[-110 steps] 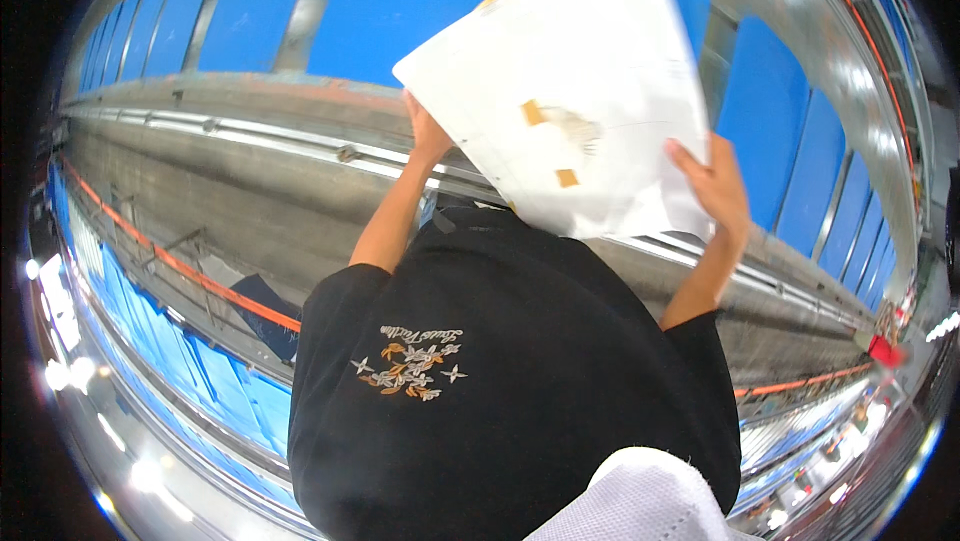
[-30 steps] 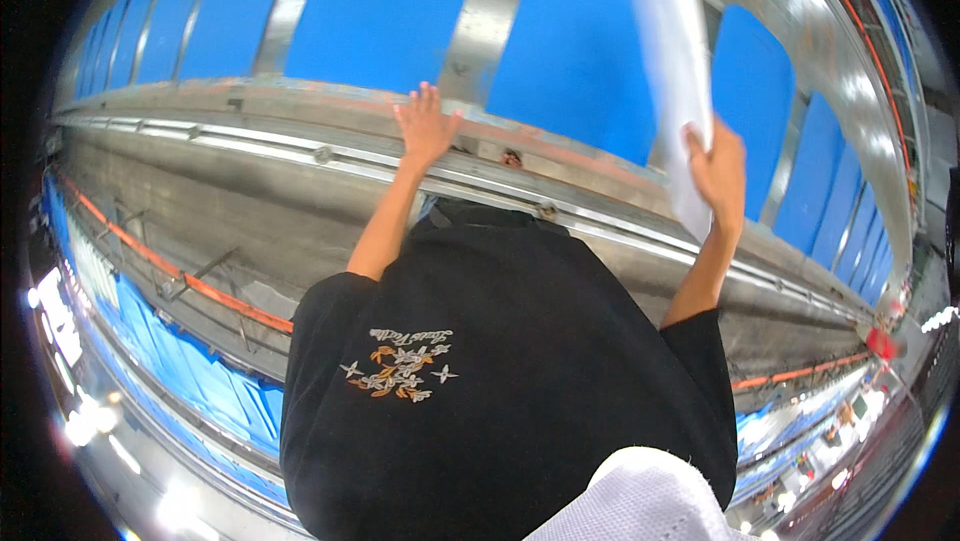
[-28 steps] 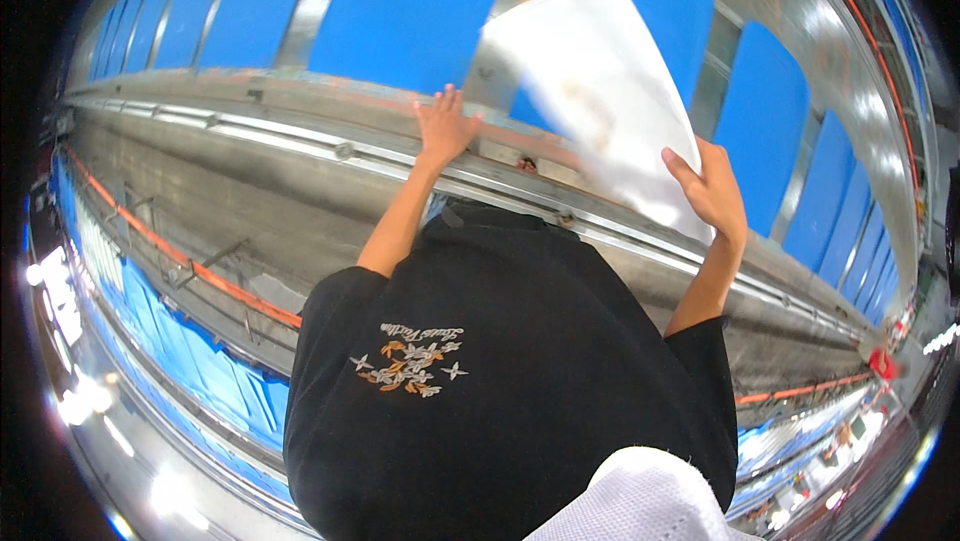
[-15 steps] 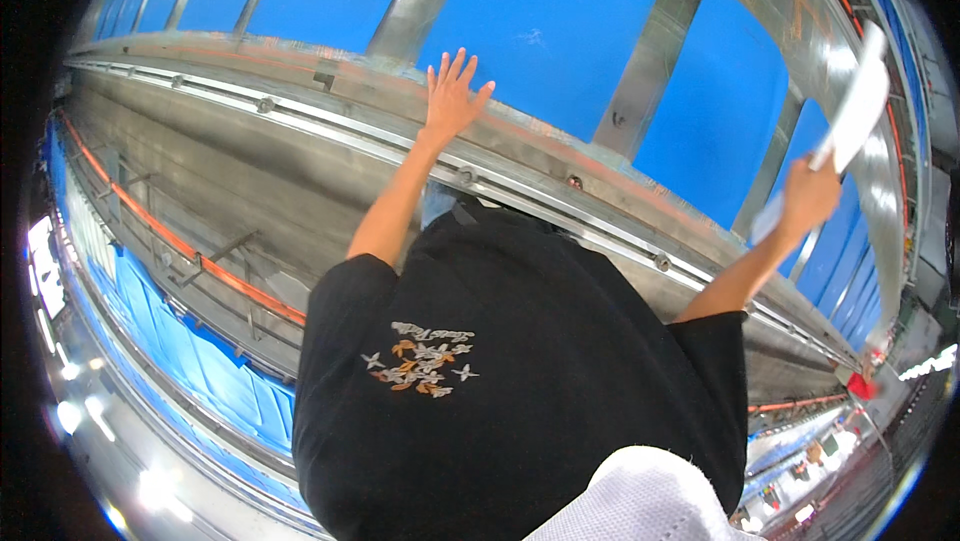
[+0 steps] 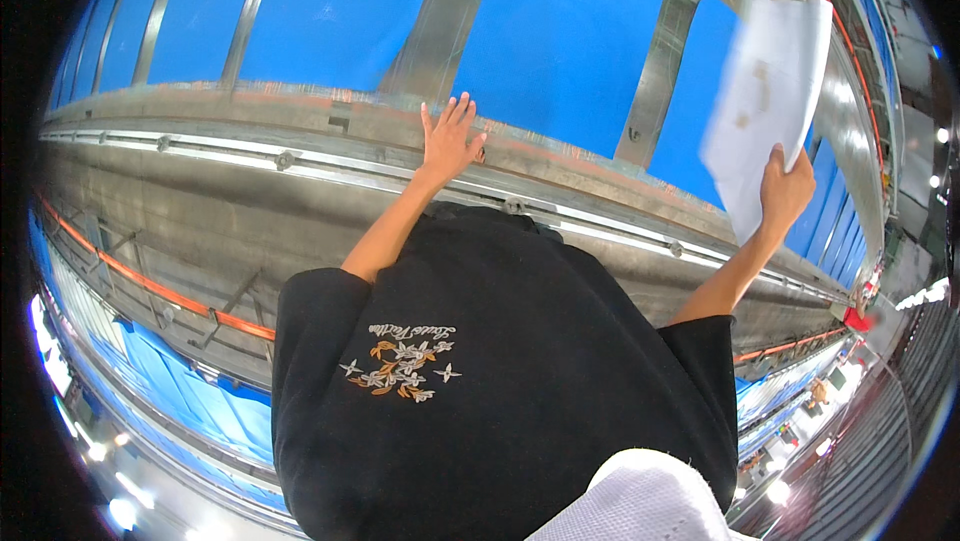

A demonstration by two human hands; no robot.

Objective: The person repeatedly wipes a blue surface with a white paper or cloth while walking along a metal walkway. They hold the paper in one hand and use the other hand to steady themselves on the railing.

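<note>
My right hand (image 5: 785, 189) is raised at the right and grips the lower edge of a large white sheet (image 5: 768, 101) with small brown marks; the sheet is blurred and stands up in front of a blue panel. My left hand (image 5: 450, 139) is open with its fingers spread, lying flat against the grey metal rail (image 5: 300, 156) ahead of me. It holds nothing. My black shirt (image 5: 500, 391) with a pale flower print fills the lower middle.
A long grey metal frame (image 5: 180, 211) with bolted rails runs across the view. Blue panels (image 5: 560, 31) split by grey posts lie beyond it. An orange bar (image 5: 150, 286) runs lower left, and a red object (image 5: 855, 319) sits far right.
Both hands held the white sheet earlier. My left hand let go and went flat to the rail. My right hand swung the sheet out to the right, where it now shows its broad side.
</note>
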